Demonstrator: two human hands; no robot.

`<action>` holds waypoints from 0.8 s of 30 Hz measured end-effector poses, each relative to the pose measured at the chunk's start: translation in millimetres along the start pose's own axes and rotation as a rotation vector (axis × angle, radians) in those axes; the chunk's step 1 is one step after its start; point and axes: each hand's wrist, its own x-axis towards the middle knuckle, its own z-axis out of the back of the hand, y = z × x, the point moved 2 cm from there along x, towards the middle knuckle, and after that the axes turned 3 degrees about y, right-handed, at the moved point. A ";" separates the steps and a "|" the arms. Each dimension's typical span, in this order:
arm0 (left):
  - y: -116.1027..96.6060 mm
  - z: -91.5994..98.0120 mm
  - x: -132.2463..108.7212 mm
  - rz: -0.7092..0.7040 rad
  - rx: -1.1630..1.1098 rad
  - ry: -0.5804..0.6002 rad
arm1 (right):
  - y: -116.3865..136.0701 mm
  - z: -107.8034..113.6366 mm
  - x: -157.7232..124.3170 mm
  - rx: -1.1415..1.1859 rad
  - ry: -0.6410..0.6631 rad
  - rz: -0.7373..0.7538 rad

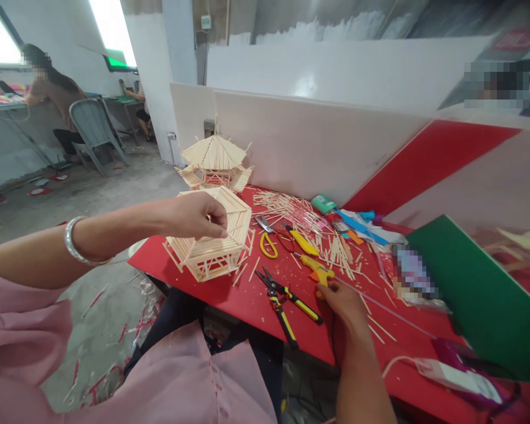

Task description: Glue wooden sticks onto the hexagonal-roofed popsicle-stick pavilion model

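My left hand (198, 215) is over the flat top of a six-sided model (221, 259) built from thin wooden sticks. Its fingers are curled in and the thumb meets them; whatever they may pinch is too small to make out. In my right hand (347, 303) is the handle of a yellow hot glue gun (320, 270), its nozzle pointing left over the red table (242, 303). Between the hands lie pliers (285, 300) with black and yellow handles. Yellow-handled scissors (268, 242) and a yellow-handled cutter (303, 241) rest beyond them.
A finished-looking stick pagoda (215, 154) stands behind the model. Loose sticks (282, 206) are heaped at the back. On the right are a green board (477, 300) and a power strip (461, 380). Across the room a person (55, 97) sits by a grey chair (95, 126).
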 end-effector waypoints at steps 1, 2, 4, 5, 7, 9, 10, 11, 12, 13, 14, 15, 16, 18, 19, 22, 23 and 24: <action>0.7 1.8 -1.8 0.009 -0.051 -0.007 | 2.3 1.3 1.9 0.022 0.024 -0.027; 2.1 2.9 -3.3 0.013 -0.107 -0.011 | 4.7 2.5 3.7 0.052 0.049 -0.059; 6.7 3.3 -5.4 -0.002 -0.212 -0.010 | 10.2 4.8 5.2 0.137 0.084 -0.110; 9.7 3.3 -6.5 -0.018 -0.254 -0.012 | 12.9 6.0 3.9 0.193 0.094 -0.123; 16.4 3.7 -9.5 -0.050 -0.312 -0.026 | 17.3 8.8 -4.6 0.326 0.100 -0.117; 23.8 5.9 -14.1 -0.060 -0.337 -0.050 | 18.9 13.9 -22.1 0.439 0.084 -0.087; 27.6 7.6 -16.8 -0.058 -0.341 -0.063 | 18.9 17.9 -34.0 0.488 0.061 -0.068; 31.4 9.5 -19.5 -0.056 -0.340 -0.077 | 19.0 23.1 -47.6 0.532 0.030 -0.048; 35.2 11.4 -21.8 -0.055 -0.335 -0.091 | 20.3 29.4 -62.3 0.579 -0.005 -0.024; 38.9 13.1 -23.6 -0.058 -0.329 -0.106 | 23.6 37.1 -77.9 0.659 -0.066 0.013; 42.6 14.6 -24.7 -0.064 -0.325 -0.122 | 30.1 44.9 -93.6 0.722 -0.102 0.062; 46.3 15.5 -25.1 -0.073 -0.323 -0.135 | 40.2 53.0 -109.0 0.766 -0.140 0.122; 50.1 15.8 -24.8 -0.082 -0.326 -0.145 | 54.1 60.9 -123.6 0.778 -0.184 0.188; 57.5 15.2 -22.9 -0.097 -0.351 -0.153 | 91.5 75.2 -148.8 0.608 -0.332 0.301; 61.0 14.5 -21.9 -0.105 -0.370 -0.152 | 113.3 81.1 -158.8 0.470 -0.449 0.347; 69.9 12.9 -20.6 -0.131 -0.431 -0.146 | 179.0 89.9 -175.3 0.106 -0.689 0.543; 72.4 12.7 -20.9 -0.136 -0.447 -0.145 | 197.7 90.6 -177.0 0.006 -0.737 0.639; 74.9 12.8 -21.6 -0.137 -0.458 -0.145 | 213.6 90.7 -177.4 -0.088 -0.773 0.731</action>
